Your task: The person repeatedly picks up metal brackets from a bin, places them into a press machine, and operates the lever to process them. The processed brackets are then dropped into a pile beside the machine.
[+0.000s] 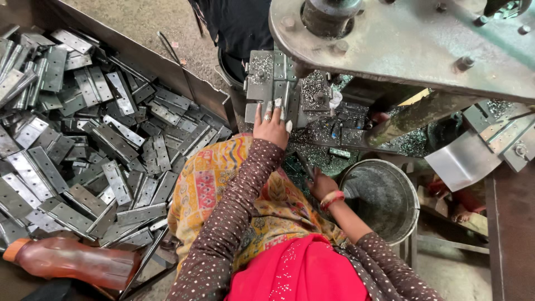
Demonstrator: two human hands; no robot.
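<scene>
A flat grey metal hinge plate (274, 83) lies on the bed of the press machine (412, 39), and the left hand (271, 125) rests on its near edge with the fingers stretched out flat and a little spread, pressing down on the plate rather than closing round it. Just beyond the fingertips the plate runs under the heavy green-grey arm of the press, and to the right of the fingers sits a small block covered in metal shavings (315, 89). The right hand (322, 184) is lower and to the right of the left, wrist ringed by red and gold bangles (332, 199); its fingers point down into shadow among dark swarf, and whether they hold anything cannot be told. Just right of that hand stands a round metal bucket (384, 198). Well to the left of both hands, past the patterned yellow cloth on the lap, a tray is heaped with a pile of hinges (83, 139), and an orange plastic bottle (72, 261) lies at its near edge.
</scene>
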